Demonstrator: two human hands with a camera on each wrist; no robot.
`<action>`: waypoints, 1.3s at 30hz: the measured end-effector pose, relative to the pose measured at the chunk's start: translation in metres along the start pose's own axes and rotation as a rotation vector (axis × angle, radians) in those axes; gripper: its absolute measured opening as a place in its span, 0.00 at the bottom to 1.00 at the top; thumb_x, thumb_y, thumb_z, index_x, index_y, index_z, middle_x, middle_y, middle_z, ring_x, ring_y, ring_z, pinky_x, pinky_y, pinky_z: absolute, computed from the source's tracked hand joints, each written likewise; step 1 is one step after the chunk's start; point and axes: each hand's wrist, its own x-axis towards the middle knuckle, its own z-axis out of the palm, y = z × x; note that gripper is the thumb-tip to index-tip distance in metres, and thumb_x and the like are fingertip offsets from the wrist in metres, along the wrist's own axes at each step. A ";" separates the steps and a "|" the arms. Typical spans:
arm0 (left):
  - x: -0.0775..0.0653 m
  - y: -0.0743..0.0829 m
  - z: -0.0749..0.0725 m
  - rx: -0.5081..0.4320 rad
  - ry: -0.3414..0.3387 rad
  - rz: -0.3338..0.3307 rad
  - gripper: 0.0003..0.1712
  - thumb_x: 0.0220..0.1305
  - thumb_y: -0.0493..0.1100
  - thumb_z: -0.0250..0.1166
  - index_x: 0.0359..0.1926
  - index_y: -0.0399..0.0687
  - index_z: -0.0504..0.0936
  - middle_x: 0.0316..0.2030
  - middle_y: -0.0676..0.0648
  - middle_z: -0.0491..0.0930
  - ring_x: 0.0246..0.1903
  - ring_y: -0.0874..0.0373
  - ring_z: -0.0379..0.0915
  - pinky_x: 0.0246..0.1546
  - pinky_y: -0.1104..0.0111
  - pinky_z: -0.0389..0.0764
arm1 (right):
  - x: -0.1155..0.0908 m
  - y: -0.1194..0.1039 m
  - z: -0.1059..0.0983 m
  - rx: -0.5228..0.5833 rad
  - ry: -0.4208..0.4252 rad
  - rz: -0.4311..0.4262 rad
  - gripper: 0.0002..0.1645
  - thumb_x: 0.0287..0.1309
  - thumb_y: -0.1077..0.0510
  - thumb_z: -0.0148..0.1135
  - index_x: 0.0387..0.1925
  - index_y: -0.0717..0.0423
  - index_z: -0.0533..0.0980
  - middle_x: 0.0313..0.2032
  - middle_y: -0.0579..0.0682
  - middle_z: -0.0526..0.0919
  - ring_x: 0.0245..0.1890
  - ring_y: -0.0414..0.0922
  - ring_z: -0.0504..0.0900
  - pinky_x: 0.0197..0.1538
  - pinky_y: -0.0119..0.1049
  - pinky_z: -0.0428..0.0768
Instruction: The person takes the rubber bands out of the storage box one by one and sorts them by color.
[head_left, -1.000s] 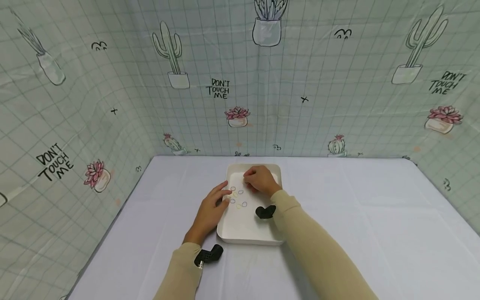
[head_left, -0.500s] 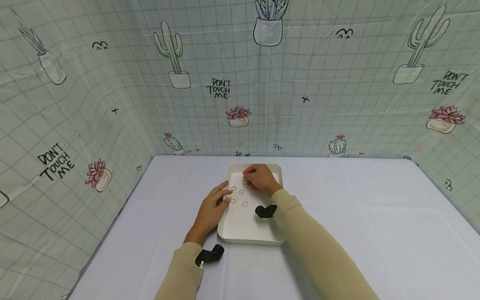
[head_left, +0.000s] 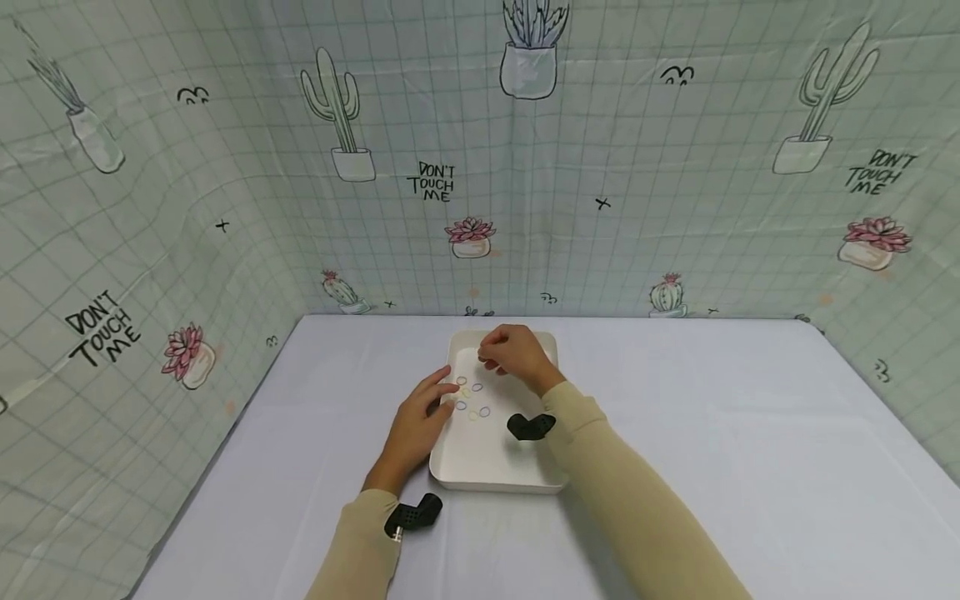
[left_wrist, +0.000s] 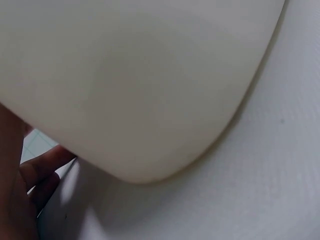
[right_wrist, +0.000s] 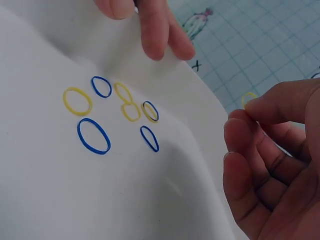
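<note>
A shallow white tray lies on the table. Inside it are several thin rubber bands, among them a blue rubber band and a yellow rubber band; some overlap. My right hand, over the tray's far part, pinches another yellow rubber band between thumb and index finger; part of that band is hidden by the fingertips. My left hand rests at the tray's left edge, fingers spread and fairly straight, with fingertips over the rim close to the bands. The left wrist view shows mostly the tray's outer side.
A white cloth covers the table around the tray. Grid-patterned fabric with cactus drawings rises behind and at the sides. Each wrist bears a black camera mount.
My right hand has risen slightly and shifted a little left relative to the tray. The left hand stays at the tray's edge, and the head view has tilted slightly.
</note>
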 end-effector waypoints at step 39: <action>-0.004 0.004 -0.003 -0.004 -0.029 -0.044 0.17 0.72 0.41 0.60 0.58 0.46 0.82 0.71 0.60 0.65 0.73 0.56 0.54 0.73 0.55 0.54 | -0.059 0.012 -0.057 0.183 0.082 -0.052 0.14 0.65 0.58 0.64 0.46 0.63 0.82 0.39 0.56 0.86 0.38 0.50 0.83 0.41 0.40 0.85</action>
